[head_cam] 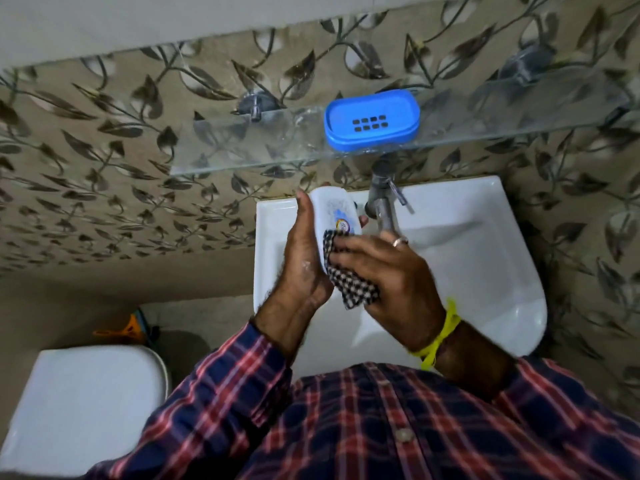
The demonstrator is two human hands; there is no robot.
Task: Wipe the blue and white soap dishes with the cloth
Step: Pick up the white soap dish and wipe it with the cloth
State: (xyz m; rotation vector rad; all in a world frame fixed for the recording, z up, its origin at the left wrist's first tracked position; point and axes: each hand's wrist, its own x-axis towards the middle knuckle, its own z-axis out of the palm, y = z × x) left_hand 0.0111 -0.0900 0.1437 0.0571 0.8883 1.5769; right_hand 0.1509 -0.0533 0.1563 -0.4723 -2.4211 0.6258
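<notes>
Above the plaid sleeves, the left hand [301,258] clamps the white soap dish [336,213] while right hand [388,271] fingers press the checked cloth [349,282] against it, mid-wipe; the blue soap dish [372,119], beyond the fingertips, probably needs fetching next.

A home bathroom is shown. A white basin [485,271] with a metal tap [382,199] is fixed to a leaf-patterned tiled wall [104,150]; a glass shelf [242,147] is mounted above it, and a toilet lid [83,407] is seen alongside.
</notes>
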